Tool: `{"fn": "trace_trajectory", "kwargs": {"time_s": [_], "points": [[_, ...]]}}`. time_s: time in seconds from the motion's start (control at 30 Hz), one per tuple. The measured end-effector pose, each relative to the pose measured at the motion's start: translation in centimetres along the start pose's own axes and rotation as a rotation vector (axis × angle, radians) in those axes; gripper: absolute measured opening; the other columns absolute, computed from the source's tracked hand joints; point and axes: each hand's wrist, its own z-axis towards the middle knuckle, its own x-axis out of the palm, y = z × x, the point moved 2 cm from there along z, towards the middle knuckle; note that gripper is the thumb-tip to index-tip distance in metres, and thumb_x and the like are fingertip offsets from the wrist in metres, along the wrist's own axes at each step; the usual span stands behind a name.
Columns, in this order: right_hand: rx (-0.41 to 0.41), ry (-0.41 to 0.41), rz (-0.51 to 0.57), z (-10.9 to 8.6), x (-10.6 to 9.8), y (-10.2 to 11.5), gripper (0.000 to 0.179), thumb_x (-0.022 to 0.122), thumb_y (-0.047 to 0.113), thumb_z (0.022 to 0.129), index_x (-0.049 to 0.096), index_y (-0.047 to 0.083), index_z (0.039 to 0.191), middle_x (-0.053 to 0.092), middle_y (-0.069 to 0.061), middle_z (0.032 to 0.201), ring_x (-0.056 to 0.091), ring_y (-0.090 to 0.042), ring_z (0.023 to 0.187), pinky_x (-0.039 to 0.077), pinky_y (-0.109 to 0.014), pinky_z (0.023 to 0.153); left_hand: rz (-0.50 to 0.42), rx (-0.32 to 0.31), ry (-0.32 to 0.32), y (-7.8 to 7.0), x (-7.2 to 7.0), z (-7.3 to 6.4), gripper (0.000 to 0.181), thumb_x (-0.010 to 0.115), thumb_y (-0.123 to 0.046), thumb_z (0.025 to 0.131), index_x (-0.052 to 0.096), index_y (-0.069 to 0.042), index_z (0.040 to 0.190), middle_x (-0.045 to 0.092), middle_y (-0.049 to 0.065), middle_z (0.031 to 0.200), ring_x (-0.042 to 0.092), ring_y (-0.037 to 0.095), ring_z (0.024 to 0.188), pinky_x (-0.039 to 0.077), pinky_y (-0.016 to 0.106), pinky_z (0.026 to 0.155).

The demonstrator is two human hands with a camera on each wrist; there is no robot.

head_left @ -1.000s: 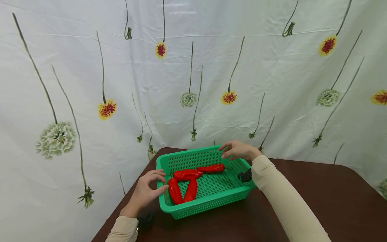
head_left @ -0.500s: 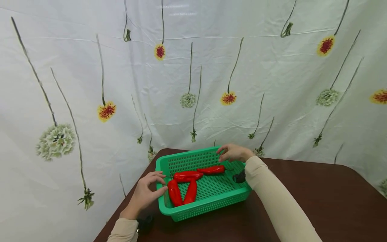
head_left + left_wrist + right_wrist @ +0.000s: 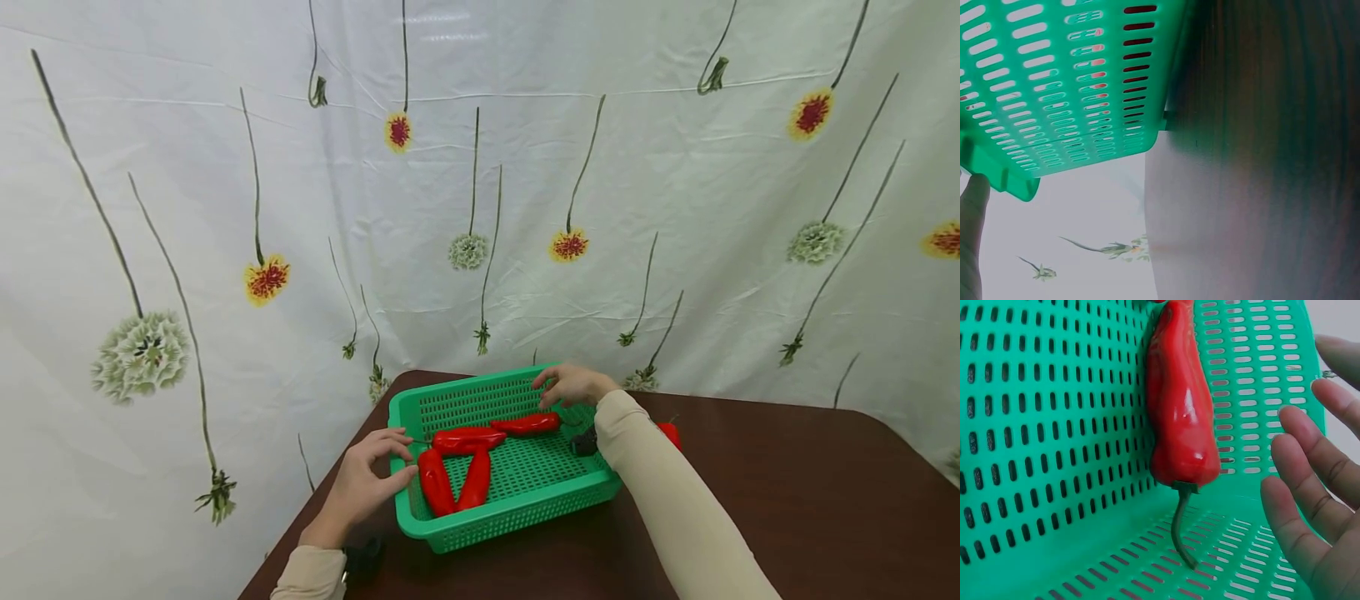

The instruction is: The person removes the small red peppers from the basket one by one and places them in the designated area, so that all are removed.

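Peppers point(image 3: 468, 442), head view: four glossy reds, lying in the green basket point(image 3: 525, 512); left hand point(image 3: 360, 480) beside it, fingers parted.
Basket, left wrist: red glinting through slotted wall point(image 3: 1114, 69).
Near pepper point(image 3: 1185, 425), right wrist: plump, curved stem point(image 3: 1178, 525); right hand point(image 3: 1319, 494) spread wide.

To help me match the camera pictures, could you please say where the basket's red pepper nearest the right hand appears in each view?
Head: the red pepper lies low, slightly right of centre, just below the right hand.
Left wrist: cannot be told apart; only red glimpses show through the green basket.
Right wrist: upper centre, its stem pointing down.
Shared landmark: that green basket.
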Motion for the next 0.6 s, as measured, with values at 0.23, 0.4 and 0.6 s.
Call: {"fn": "trace_trajectory", "kwargs": {"time_s": [0.23,0.4,0.6], "points": [[0.004,-0.048,0.016,0.8,0.4,-0.9,0.048,0.062,0.001,0.094,0.049,-0.006,0.139,0.056,-0.029,0.134,0.063,-0.03,0.111,0.044,-0.057,0.106,-0.002,-0.005,-0.005,0.0,0.1,-0.1,0.021,0.081,-0.006,0.08,0.071,-0.024,0.083,0.073,0.008,0.11,0.062,0.03,0.118,0.054,0.05,0.096],[0.001,-0.074,0.012,1.0,0.7,-1.6,0.046,0.063,0.0,0.093,0.052,-0.006,0.137,0.063,-0.026,0.124,0.064,-0.026,0.106,0.048,-0.054,0.101,-0.008,-0.005,-0.001,0.1,0.2,-0.1,0.017,0.08,-0.006,0.081,0.072,-0.02,0.083,0.073,0.009,0.111,0.062,0.03,0.118,0.054,0.049,0.096],[-0.014,-0.096,-0.033,1.2,1.0,-1.9,0.047,0.065,0.0,0.091,0.053,-0.006,0.136,0.059,-0.027,0.128,0.062,-0.028,0.106,0.05,-0.049,0.095,-0.008,0.004,0.002,0.1,0.2,0.0,0.01,0.079,-0.004,0.081,0.072,-0.011,0.084,0.073,0.01,0.111,0.061,0.031,0.119,0.054,0.048,0.096]]}}
